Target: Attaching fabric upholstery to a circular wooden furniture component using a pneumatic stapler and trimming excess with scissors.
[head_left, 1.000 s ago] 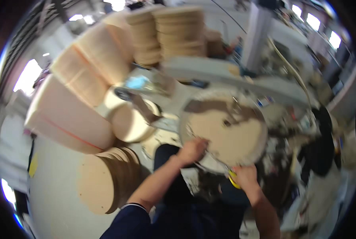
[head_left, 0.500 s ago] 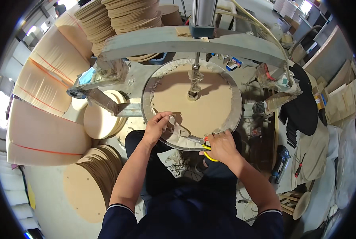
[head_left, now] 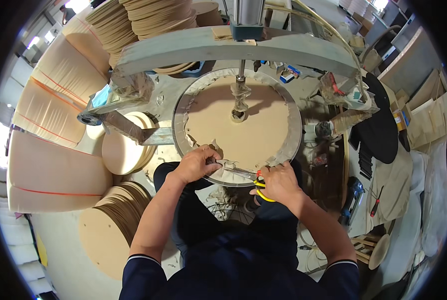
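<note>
In front of me a round tan board point(head_left: 233, 137) lies inside a circular metal ring point(head_left: 177, 117), with pale fabric point(head_left: 279, 142) folded over its edge all round. My left hand point(head_left: 198, 162) pinches a gathered bit of that fabric at the near left of the rim. My right hand point(head_left: 279, 182) is closed round the handles of yellow-and-red scissors point(head_left: 262, 189). Their blades point left along the near rim and reach the fabric close to my left fingers. A vertical rod point(head_left: 241, 85) wrapped in clear film comes down on the board's middle.
A grey metal beam point(head_left: 183, 50) spans the ring's far side. Stacks of round boards point(head_left: 118, 225) and pale foam rolls point(head_left: 58, 170) stand at left. To the right lie a black fabric piece point(head_left: 381, 125), a blue-black tool point(head_left: 352, 202) and a red-handled screwdriver point(head_left: 377, 202).
My left hand has moved slightly right and down, closer to the scissor blades, with its grip lower on the fabric. The right hand stays nearly in place. The whole view has shifted slightly.
</note>
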{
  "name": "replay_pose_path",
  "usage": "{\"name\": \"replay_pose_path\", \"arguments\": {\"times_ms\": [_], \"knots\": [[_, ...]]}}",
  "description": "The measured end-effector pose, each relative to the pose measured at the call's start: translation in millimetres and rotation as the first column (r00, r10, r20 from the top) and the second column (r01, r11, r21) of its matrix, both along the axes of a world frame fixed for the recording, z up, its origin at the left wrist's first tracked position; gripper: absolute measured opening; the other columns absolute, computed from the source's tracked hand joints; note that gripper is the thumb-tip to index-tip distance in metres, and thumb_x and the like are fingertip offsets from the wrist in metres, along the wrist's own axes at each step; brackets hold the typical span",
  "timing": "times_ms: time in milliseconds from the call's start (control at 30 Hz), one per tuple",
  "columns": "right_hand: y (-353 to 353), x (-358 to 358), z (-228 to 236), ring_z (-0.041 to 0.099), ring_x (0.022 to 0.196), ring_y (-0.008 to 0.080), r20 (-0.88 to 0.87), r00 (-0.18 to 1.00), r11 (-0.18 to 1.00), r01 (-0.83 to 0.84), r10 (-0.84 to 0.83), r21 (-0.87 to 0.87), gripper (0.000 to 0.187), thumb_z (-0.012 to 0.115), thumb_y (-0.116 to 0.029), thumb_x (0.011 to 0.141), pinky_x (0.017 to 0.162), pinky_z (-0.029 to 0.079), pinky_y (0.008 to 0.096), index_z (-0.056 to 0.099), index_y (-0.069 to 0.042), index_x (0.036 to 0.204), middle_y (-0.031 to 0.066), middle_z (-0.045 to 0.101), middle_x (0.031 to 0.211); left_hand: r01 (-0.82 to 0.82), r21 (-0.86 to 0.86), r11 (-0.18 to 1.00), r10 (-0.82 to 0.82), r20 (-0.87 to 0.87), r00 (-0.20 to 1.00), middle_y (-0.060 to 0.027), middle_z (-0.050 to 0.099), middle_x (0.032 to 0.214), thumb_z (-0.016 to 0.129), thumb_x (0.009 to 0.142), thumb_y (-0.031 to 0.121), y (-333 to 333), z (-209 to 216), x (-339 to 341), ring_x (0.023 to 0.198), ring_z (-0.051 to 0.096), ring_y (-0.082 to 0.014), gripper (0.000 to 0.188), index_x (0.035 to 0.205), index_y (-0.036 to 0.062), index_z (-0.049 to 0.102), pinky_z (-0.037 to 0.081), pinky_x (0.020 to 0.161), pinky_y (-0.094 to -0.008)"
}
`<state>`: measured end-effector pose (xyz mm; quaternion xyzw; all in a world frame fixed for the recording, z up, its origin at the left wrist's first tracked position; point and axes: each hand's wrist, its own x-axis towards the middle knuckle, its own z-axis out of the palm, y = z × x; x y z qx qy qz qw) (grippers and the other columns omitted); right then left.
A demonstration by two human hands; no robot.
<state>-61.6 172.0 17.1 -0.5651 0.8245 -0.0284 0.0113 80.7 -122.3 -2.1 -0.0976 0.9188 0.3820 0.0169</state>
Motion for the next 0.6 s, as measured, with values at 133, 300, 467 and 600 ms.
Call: {"name": "replay_pose_path", "arguments": {"times_ms": [133,300,467,600], "knots": [[0,2,-1,0.072,0.071,0.0261,-0.022,1.000,1.000,-0.010,0.010,0.005,0.071,0.081,-0.075,0.072,0.085,0.046,0.0408,0.072,-0.008,0.095,0.0090,0.073,0.077,-0.003,0.029,1.000,0.003,0.003,1.000,-0.0074,0.072,0.100,0.083,0.092,0.025,0,-10,-2,0.095,0.071,-0.0260,0.021,0.105,0.0098,0.076,0.057,0.087,-0.0384],[-17,9,-4,0.072,0.070,0.0268,0.000,1.000,0.999,0.001,-0.001,0.046,0.072,0.081,-0.076,0.073,0.086,0.046,0.0412,0.073,-0.007,0.094,0.0103,0.073,0.076,-0.110,0.256,0.960,0.114,0.000,0.993,-0.0084,0.074,0.098,0.082,0.093,0.021,3,-20,0,0.091,0.072,-0.0261,0.019,0.102,0.0062,0.076,0.055,0.085,-0.0368],[-27,10,-14,0.073,0.069,0.0271,0.095,0.995,0.993,0.028,-0.039,0.113,0.073,0.080,-0.077,0.074,0.086,0.046,0.0418,0.073,-0.007,0.094,0.0097,0.073,0.074,-0.111,0.228,0.967,0.134,-0.088,0.987,-0.0064,0.069,0.093,0.081,0.096,0.014,11,-20,2,0.087,0.067,-0.0185,0.013,0.100,0.0030,0.075,0.054,0.081,-0.0332],[-21,13,-2,0.073,0.068,0.0262,0.078,0.997,0.992,0.007,-0.017,0.124,0.072,0.078,-0.077,0.076,0.083,0.048,0.0394,0.073,-0.008,0.093,0.0090,0.073,0.071,-0.138,0.231,0.963,0.169,-0.120,0.978,-0.0064,0.069,0.094,0.082,0.095,0.014,15,-24,4,0.088,0.067,-0.0189,0.014,0.099,0.0031,0.075,0.054,0.082,-0.0334]]}}
